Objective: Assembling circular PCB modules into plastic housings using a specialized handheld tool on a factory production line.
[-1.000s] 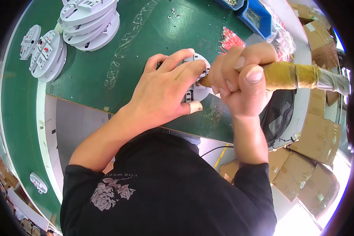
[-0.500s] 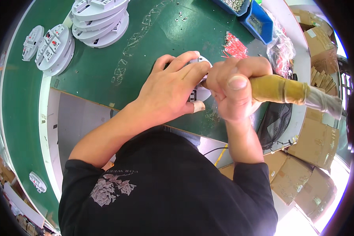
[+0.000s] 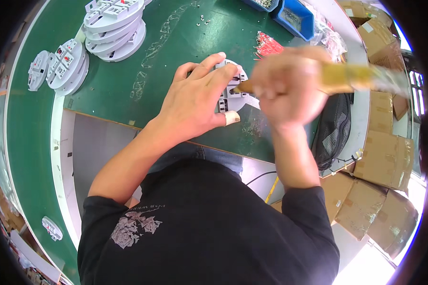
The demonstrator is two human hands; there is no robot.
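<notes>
Yellow-wrapped tool points left, long axis crosswise.

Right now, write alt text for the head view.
A person's left hand is spread over a round white part on a green table, while the blurred right hand grips a yellow-wrapped tool, its tip at the part. Thin red pieces and blue bins lie beyond; similar white parts are stacked at left.

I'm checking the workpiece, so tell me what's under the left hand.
Under the left hand is a pale round plate, on the green table. Part of its right side shows, with small fittings; whatever the hand covers can't be seen.
</notes>
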